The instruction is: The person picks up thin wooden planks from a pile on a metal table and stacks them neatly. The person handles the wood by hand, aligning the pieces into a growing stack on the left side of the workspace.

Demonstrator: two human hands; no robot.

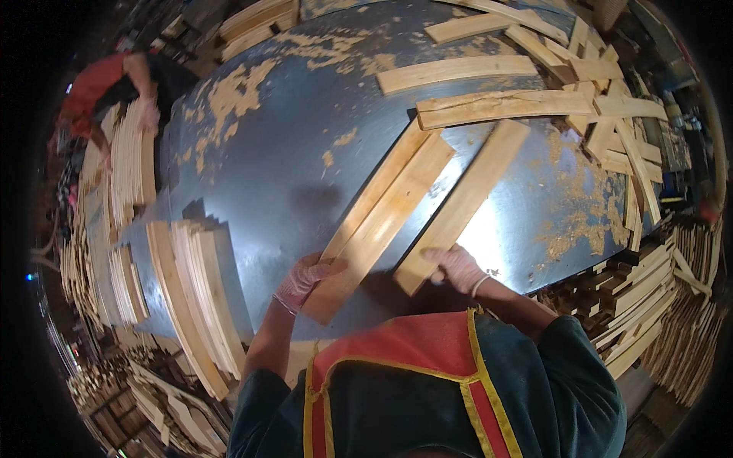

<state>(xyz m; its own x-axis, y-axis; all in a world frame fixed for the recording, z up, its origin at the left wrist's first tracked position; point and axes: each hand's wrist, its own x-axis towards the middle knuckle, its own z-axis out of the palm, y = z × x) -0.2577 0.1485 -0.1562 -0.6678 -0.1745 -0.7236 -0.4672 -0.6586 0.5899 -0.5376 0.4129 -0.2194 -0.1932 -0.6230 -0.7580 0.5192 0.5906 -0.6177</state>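
Observation:
My left hand (305, 284), in a pale knit glove, is closed around the near end of a wooden board (389, 217). A second wooden board (382, 179) lies along its left side; I cannot tell whether the hand grips that one too. My right hand (460, 269), also gloved, grips the near end of a separate wooden board (481, 187), its thumb on top. Both held boards slant away to the right over the dark metal table (267, 175), with a gap between them. Their far ends come close to a board with a long crack (504, 108) lying crosswise.
A jumbled heap of boards (599, 99) covers the table's far right. Sawdust patches (237, 99) lie on the surface. Stacked boards (202, 282) stand at the left edge, with more piles (641, 305) below right. A co-worker (107, 91) at far left handles a stack (134, 160).

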